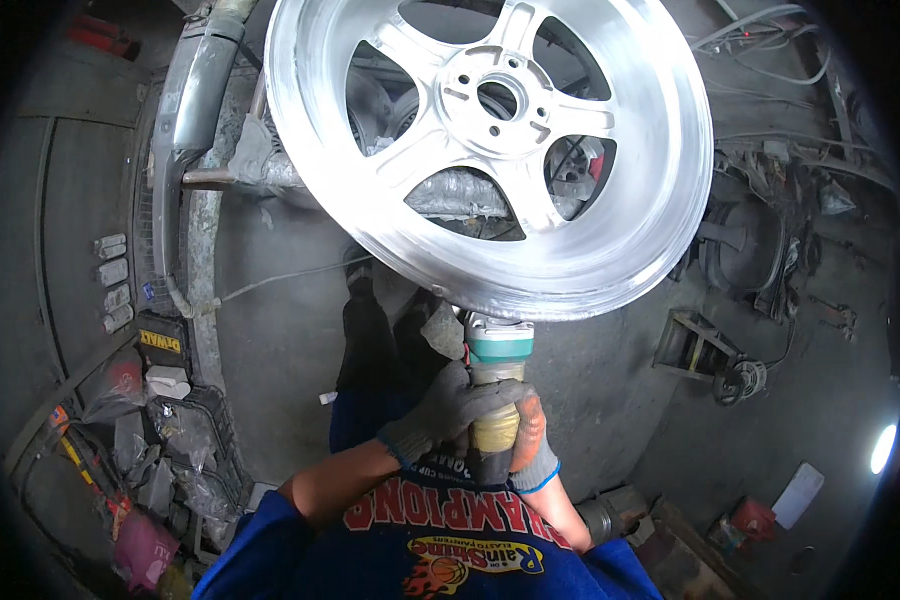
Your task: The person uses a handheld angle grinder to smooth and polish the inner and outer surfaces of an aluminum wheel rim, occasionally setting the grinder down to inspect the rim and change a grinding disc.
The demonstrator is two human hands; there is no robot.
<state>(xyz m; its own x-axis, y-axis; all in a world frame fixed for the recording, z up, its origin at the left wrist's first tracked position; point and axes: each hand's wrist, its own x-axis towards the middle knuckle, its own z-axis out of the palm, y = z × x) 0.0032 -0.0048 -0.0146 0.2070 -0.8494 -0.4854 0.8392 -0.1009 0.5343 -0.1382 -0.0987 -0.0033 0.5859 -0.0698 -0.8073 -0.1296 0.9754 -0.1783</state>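
Observation:
A large bare-metal wheel rim (502, 140) with five spokes fills the upper middle, its outer side tilted toward me. Right below its near edge is an angle grinder (500, 345) with a green and silver head and yellow tape round its body. My left hand (445, 405), in a dirty grey glove, grips the grinder's body from the left and top. Around its right side wraps my right hand (532, 440), in an orange-palmed glove. The grinder's head meets the rim's lower edge; its disc is hidden, so contact cannot be made out.
A silver cylindrical metal part (192, 95) stands at the upper left. Tool cases and plastic bags crowd the left, near a yellow and orange tool (80, 460). A metal stand (695, 345) sits on the floor at right. Cables hang upper right; my feet are below the rim.

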